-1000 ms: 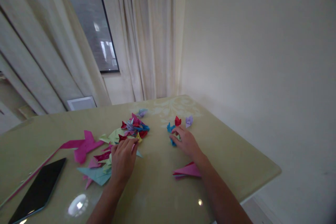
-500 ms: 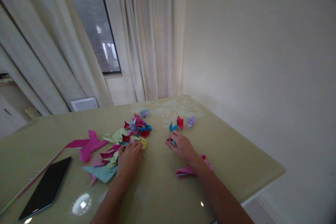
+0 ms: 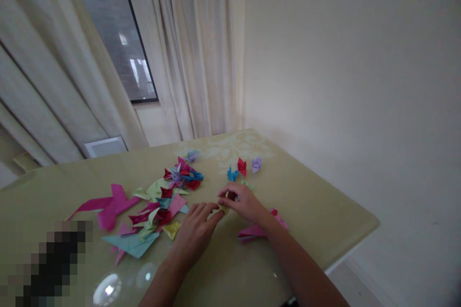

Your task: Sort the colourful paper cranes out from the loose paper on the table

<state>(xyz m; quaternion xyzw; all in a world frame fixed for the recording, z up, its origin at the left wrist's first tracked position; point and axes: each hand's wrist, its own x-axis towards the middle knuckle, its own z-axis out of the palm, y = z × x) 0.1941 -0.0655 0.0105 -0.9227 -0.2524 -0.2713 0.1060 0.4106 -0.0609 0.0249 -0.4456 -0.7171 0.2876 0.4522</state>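
Note:
My left hand (image 3: 196,231) lies on the glossy table (image 3: 324,211), fingers stretched toward my right hand (image 3: 242,203), and its fingertips touch a small yellowish folded paper (image 3: 222,209) between the two hands. The fingers of my right hand are curled in a pinch over that same small paper. Just beyond the right hand stand a blue folded piece (image 3: 231,174), a red one (image 3: 242,166) and a lilac one (image 3: 256,163). A heap of coloured folded papers (image 3: 180,177) lies to the left of my hands.
A pink folded sheet (image 3: 257,230) lies under my right forearm. Larger pink (image 3: 111,203) and teal (image 3: 131,242) paper scraps lie at the left, next to a blurred dark object (image 3: 50,264). Curtains (image 3: 187,48) and a window stand behind the table; a wall is at the right.
My left hand has left the paper heap and moved right to meet the right hand. My right hand drew back from the blue piece and now pinches a small paper.

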